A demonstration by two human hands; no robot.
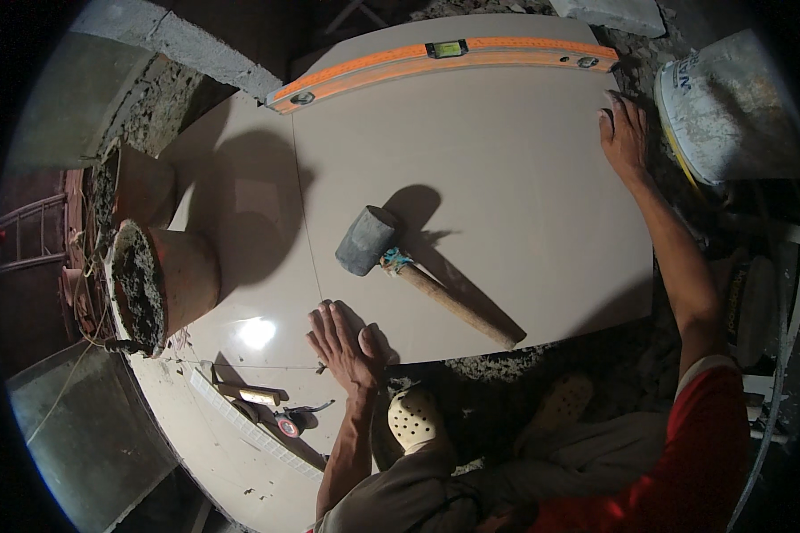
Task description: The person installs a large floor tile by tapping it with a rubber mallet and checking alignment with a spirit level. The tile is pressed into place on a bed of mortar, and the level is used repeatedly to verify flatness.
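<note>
Red sleeve (704, 435) occupies lower right; left hand (347, 351) spread, right hand (627, 142) loosely open, both at large tile (498, 169), likely heavy, brittle: grip opposite edges

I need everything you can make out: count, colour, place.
Tiles: several, pale beige, middle
Spirit level: one, orange, far tile edge
Mallet: one, grey with wooden handle, central tile
Buckets: two, brownish, left
Pail: one, whitish, upper right
Slab: one, grey, top right
Beam: one, grey, upper left
Wooden-handled tool: one, pale and dark, lower left
Gridded strip: one, white, beside tool
Round device: one, reddish, beside strip
Shoes: two, cream, bottom centre
Trousers: one pair, greyish, bottom
Sleeve: one, red, lower right
Left hand: one, bare, at tile seam
Right hand: one, bare, right tile edge
</note>
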